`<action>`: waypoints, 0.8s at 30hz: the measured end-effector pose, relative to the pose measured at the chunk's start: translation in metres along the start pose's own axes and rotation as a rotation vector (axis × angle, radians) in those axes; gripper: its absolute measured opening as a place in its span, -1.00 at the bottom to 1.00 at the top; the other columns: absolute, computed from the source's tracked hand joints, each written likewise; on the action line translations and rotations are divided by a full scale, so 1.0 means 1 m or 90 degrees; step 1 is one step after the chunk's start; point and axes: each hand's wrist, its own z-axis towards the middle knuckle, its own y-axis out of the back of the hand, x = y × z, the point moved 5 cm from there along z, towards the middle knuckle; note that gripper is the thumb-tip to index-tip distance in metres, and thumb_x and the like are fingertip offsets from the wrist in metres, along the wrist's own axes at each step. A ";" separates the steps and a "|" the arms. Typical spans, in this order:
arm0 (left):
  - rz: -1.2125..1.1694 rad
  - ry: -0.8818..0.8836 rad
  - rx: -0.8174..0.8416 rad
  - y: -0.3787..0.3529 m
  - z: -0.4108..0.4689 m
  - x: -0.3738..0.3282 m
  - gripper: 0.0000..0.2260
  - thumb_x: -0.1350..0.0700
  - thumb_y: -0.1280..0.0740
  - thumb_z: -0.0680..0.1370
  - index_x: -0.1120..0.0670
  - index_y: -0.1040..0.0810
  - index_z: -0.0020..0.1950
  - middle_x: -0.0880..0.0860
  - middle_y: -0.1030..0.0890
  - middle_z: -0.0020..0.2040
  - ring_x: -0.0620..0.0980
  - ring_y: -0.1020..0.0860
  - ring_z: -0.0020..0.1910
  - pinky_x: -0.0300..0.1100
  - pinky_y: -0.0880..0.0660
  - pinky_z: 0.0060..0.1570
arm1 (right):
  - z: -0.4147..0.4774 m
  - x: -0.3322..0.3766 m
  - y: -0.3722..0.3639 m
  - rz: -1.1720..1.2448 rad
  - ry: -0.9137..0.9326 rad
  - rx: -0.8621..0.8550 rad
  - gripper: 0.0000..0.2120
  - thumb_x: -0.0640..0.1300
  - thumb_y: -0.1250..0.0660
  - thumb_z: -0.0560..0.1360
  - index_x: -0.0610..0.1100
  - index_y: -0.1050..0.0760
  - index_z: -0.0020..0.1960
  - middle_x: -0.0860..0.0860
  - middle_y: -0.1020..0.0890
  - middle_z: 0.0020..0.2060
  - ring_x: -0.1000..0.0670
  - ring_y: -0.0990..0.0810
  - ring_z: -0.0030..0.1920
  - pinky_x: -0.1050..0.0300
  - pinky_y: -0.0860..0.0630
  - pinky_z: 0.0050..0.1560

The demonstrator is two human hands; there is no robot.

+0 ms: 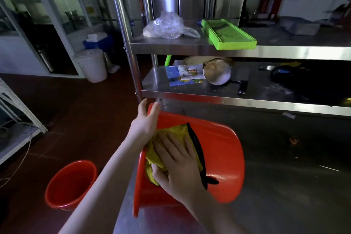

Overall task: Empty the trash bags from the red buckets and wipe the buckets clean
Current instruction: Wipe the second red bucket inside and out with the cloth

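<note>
- A red bucket (224, 150) lies tipped on its side on the steel tabletop (284, 186), its rim toward 7 o'clock.
- The right grip (176, 165) is open, fingers spread flat, pressing a yellow cloth (174, 133) against the bucket's wall.
- The left grip (146, 119) is also open, palm resting on the bucket's edge at 11 o'clock.
- A second red bucket (70, 182) stands upright on the floor (76, 110) at 8 o'clock, apart from the first.
- At 12 o'clock a shelf (209, 48) carries a clear plastic bag (165, 26) and a green tray (228, 36).
</note>
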 end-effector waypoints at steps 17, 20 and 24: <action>-0.005 -0.169 -0.153 -0.010 -0.042 0.057 -0.63 -0.03 -0.13 0.64 -0.37 -0.23 0.40 0.01 -0.66 -0.28 -0.11 -0.59 -0.42 -0.13 -0.51 -0.36 | 0.048 -0.026 -0.025 -0.024 -0.134 0.045 -0.51 0.07 -0.19 0.49 -0.10 -0.48 0.35 0.01 -0.48 0.38 -0.02 -0.35 0.43 -0.13 -0.20 0.46; -0.002 -0.180 -0.139 0.002 -0.042 0.063 -0.63 -0.01 -0.15 0.64 -0.38 -0.27 0.39 -0.01 -0.65 -0.34 -0.11 -0.60 -0.44 -0.23 -0.50 -0.44 | 0.048 -0.023 -0.023 -0.009 -0.093 0.037 -0.51 0.11 -0.17 0.51 -0.06 -0.46 0.37 0.04 -0.45 0.39 0.01 -0.31 0.46 -0.11 -0.19 0.48; -0.018 -0.182 -0.158 0.000 -0.056 0.074 -0.61 0.03 -0.16 0.63 -0.41 -0.30 0.36 0.00 -0.49 -0.53 -0.11 -0.39 -0.62 -0.25 -0.37 -0.59 | 0.040 -0.093 0.011 -0.068 -0.288 -0.027 -0.61 0.09 -0.20 0.52 -0.14 -0.59 0.15 -0.11 -0.63 0.15 -0.13 -0.55 0.21 -0.06 -0.40 0.30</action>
